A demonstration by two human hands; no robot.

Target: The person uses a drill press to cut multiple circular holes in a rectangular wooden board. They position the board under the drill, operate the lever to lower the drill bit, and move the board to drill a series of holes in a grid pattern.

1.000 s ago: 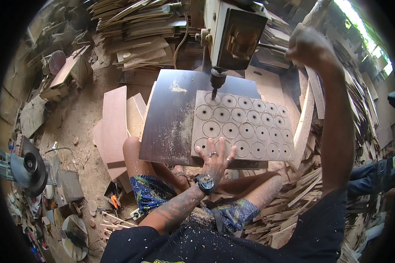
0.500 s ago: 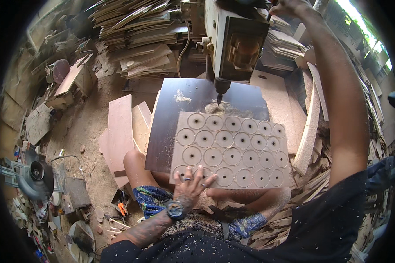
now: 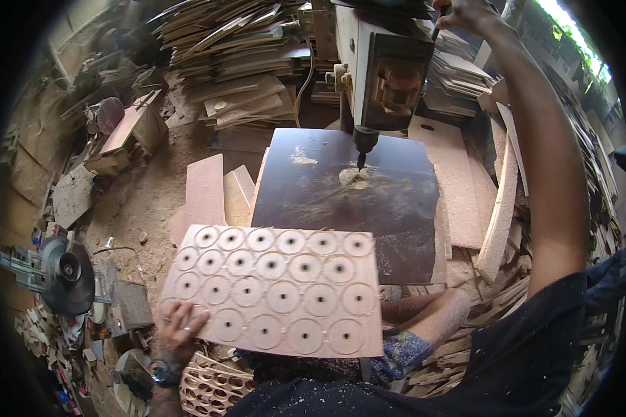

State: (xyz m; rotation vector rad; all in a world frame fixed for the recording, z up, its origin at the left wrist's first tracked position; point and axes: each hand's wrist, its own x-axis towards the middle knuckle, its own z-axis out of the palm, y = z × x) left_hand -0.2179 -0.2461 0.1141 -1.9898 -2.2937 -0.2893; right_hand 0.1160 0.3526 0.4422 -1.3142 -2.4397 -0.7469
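My left hand (image 3: 179, 326) grips the near left corner of a flat wooden board (image 3: 292, 279), thumb on top. Rows of ring-shaped grooves cover the board, each with a dark hole at its centre. It is tilted over my lap, overlapping the table's near left part. Up at the top right, my right hand (image 3: 469, 15) is closed around the dark lever handle (image 3: 437, 29) of a drill press (image 3: 394, 87). Its chuck and bit (image 3: 363, 141) hang over the dark table (image 3: 403, 208), where a round, sawdust-covered patch (image 3: 355, 178) lies beneath the tip.
Wood sheets (image 3: 247, 66) are piled at the back. Plank offcuts (image 3: 205, 187) lean left of the table; a curved slab (image 3: 497, 208) stands right. A fan-like machine (image 3: 68, 267) sits far left. A panel with round cut-outs (image 3: 214, 389) lies by my left wrist.
My left hand has pulled the board left and toward me, away from under the bit, baring more of the table. The panel with cut-outs has come into view. My right hand stays on the lever.
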